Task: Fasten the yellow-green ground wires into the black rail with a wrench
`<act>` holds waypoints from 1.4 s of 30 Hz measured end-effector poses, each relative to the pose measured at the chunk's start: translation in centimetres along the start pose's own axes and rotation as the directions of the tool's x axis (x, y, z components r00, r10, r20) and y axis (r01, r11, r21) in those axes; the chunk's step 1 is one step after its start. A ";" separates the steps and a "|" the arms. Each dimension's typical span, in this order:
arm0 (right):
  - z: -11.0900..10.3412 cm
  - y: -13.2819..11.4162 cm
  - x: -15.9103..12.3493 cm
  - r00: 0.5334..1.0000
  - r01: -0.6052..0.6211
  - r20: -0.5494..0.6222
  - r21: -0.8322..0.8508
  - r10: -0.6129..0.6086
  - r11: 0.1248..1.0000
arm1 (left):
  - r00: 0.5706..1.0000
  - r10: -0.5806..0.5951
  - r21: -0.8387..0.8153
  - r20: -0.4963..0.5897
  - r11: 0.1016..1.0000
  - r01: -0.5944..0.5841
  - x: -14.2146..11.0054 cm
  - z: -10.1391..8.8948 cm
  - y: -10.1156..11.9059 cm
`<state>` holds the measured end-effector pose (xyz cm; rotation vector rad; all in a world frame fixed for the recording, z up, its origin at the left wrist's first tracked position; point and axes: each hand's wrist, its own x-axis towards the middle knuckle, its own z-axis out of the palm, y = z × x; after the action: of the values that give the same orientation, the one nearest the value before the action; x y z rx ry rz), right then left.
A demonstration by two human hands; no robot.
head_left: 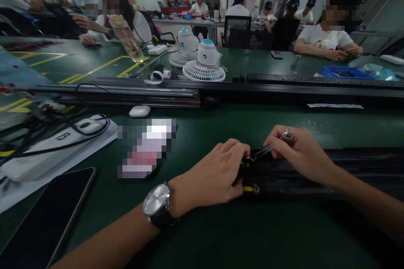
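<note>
My right hand (295, 149) is closed around a small metal wrench (263, 151), pinching it between thumb and fingers. One open jaw of the wrench shows above the fingers. Its other end rests at a nut or bolt (248, 162) near the end of a long black bar (293, 176). My left hand (221, 170) wraps around that bar's end, its fingertips bent over the edge and partly hidden. Below the thumb side, a second round metal fastener (256, 189) and a yellow strip (248, 189) show on the bar. A wristwatch (158, 201) sits on my left wrist.
Left of my hands lie a phone (148, 149), a larger dark-screened device (47, 218) and a white power strip (59, 143) with black cables. Metal rails (132, 94) cross the table, with two white fans (205, 63) behind. Other people (328, 42) sit beyond.
</note>
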<state>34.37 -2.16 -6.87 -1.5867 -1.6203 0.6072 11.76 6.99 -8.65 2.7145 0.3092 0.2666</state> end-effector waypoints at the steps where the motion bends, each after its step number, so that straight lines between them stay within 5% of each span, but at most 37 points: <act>1: 0.0 0.0 0.0 1.000 0.000 0.001 0.001 0.000 1.000 | 1.000 -0.007 -0.018 0.004 1.000 0.007 0.0 -0.2 0.0; 8: -0.7 -0.7 0.1 0.996 0.091 0.041 -0.191 -0.085 0.977 | 0.998 -0.029 0.015 -0.050 0.999 0.030 0.2 0.6 0.0; 12: -1.0 -1.3 0.3 0.973 0.202 0.167 -0.309 -0.156 0.929 | 0.998 -0.041 0.002 -0.050 0.999 0.041 0.2 0.7 0.1; 21: 0.2 -1.3 1.3 0.952 0.225 0.275 -0.327 -0.136 0.918 | 0.998 -0.038 0.010 -0.059 0.999 0.039 0.3 1.2 -0.1; 29: 0.5 -0.3 0.7 0.970 0.241 0.077 -0.193 -0.230 0.951 | 0.999 -0.031 -0.011 -0.044 0.999 0.031 0.0 0.7 0.1; 42: 1.2 0.1 0.3 0.961 0.269 0.119 -0.185 -0.251 0.945 | 0.997 -0.067 0.048 -0.046 0.996 0.070 0.3 0.7 0.6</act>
<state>33.44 -1.67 -7.58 -1.4651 -1.9749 0.3933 12.36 6.28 -8.99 2.7429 0.4259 0.3032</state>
